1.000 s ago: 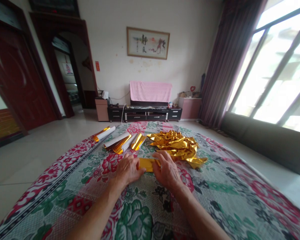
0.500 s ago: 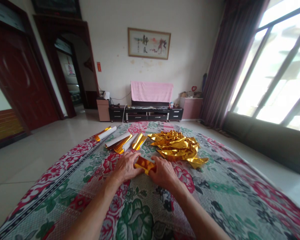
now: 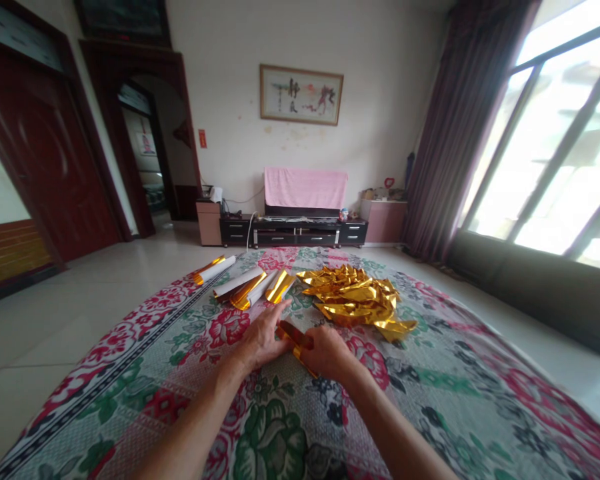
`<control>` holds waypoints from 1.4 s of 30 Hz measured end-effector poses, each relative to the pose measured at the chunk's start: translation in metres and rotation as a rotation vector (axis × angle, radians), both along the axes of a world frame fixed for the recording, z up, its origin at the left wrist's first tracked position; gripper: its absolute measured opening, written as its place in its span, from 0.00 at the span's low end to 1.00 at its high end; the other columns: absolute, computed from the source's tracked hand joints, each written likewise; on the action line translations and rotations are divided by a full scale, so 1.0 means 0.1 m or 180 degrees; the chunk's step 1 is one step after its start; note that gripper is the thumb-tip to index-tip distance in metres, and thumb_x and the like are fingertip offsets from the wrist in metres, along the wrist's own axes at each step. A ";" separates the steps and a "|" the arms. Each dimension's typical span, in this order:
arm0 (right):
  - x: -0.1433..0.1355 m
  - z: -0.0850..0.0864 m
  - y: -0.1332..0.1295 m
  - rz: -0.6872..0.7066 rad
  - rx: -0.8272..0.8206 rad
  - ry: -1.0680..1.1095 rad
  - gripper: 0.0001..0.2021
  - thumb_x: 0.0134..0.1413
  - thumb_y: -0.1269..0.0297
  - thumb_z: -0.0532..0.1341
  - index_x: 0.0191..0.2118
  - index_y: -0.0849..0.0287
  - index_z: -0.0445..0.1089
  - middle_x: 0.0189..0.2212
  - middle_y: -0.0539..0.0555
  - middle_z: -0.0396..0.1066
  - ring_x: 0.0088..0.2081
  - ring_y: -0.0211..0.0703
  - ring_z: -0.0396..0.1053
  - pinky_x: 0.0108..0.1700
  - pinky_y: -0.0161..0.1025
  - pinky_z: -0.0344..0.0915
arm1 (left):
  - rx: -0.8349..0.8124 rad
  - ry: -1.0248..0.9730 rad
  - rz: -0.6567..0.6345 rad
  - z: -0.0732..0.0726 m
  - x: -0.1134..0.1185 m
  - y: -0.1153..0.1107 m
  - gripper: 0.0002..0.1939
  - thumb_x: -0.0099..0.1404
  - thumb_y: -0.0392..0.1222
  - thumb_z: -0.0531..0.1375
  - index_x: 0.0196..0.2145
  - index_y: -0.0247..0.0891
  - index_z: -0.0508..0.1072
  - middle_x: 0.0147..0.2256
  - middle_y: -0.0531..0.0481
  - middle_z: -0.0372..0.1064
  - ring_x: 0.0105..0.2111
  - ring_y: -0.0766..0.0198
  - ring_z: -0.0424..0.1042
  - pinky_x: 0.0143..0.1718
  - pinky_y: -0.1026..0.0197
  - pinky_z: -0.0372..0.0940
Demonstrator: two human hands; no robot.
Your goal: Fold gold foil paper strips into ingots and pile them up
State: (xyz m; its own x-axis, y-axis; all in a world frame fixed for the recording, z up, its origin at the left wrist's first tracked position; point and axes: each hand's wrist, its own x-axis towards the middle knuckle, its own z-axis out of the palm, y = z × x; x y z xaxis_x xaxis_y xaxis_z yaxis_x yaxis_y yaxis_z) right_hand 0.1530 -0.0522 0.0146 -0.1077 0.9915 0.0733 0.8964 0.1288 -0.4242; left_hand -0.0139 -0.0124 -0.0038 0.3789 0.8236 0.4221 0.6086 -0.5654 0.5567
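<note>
Between my hands, a small piece of gold foil paper [image 3: 296,335] is held a little above the flowered cloth. My left hand [image 3: 266,339] grips its left end, thumb against the foil and the index finger raised. My right hand [image 3: 326,350] is closed round the right end, and part of the foil shows below its fingers. Beyond my hands on the right lies a heap of folded gold foil pieces [image 3: 355,293]. Curled gold sheets with white backs [image 3: 253,287] lie beyond my left hand, with another roll [image 3: 214,269] farther left.
The flowered cloth [image 3: 430,413] covers the rounded surface before me. Across the room stands a low black cabinet [image 3: 295,233] with a pink cloth [image 3: 306,188] above it. A dark curtain [image 3: 445,133] and window are at the right, a red door [image 3: 45,153] at the left.
The foil has turned, its right end now lower and nearer me. My right hand has curled more and shifted slightly right; my left hand's index finger points up more. The view has tilted slightly.
</note>
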 end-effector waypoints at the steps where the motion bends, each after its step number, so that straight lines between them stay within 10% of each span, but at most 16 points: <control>1: 0.00 0.00 0.00 -0.0018 0.0014 0.0035 0.07 0.40 0.63 0.58 0.23 0.59 0.73 0.17 0.52 0.67 0.19 0.34 0.58 0.21 0.32 0.45 | -0.0013 -0.0092 -0.0023 0.00 0.01 0.00 0.39 0.47 0.42 0.63 0.57 0.42 0.55 0.38 0.49 0.63 0.37 0.63 0.64 0.41 0.59 0.62; 8: 0.01 0.00 0.08 -0.0271 -0.0238 0.1463 0.07 0.41 0.64 0.57 0.24 0.61 0.70 0.18 0.48 0.64 0.21 0.33 0.59 0.22 0.29 0.51 | -0.1044 -0.1722 0.0197 0.02 0.10 0.00 0.36 0.50 0.46 0.62 0.56 0.38 0.55 0.34 0.50 0.66 0.30 0.67 0.67 0.31 0.63 0.63; 13: -0.03 0.00 0.06 -0.0027 -0.0568 0.2601 0.09 0.40 0.64 0.57 0.28 0.63 0.69 0.19 0.47 0.63 0.21 0.32 0.58 0.24 0.29 0.55 | -0.1878 -0.2378 0.0033 0.07 0.17 -0.04 0.21 0.53 0.53 0.59 0.37 0.34 0.71 0.29 0.50 0.69 0.27 0.66 0.68 0.24 0.67 0.60; 42: 0.08 -0.08 0.06 0.0854 -0.0875 0.1970 0.11 0.38 0.65 0.63 0.32 0.62 0.69 0.20 0.45 0.64 0.21 0.30 0.57 0.22 0.27 0.52 | -0.2161 -0.3077 0.0475 0.10 0.14 -0.02 0.19 0.42 0.50 0.66 0.29 0.32 0.72 0.24 0.52 0.68 0.22 0.68 0.66 0.19 0.67 0.58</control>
State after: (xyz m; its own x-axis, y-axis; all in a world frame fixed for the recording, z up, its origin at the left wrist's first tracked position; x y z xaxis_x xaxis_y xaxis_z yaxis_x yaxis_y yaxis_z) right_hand 0.1608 -0.0460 0.0067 -0.3692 0.9281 -0.0485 0.4343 0.1262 -0.8919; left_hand -0.0001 -0.0144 0.0066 0.0247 0.9979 -0.0592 -0.1932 0.0629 0.9791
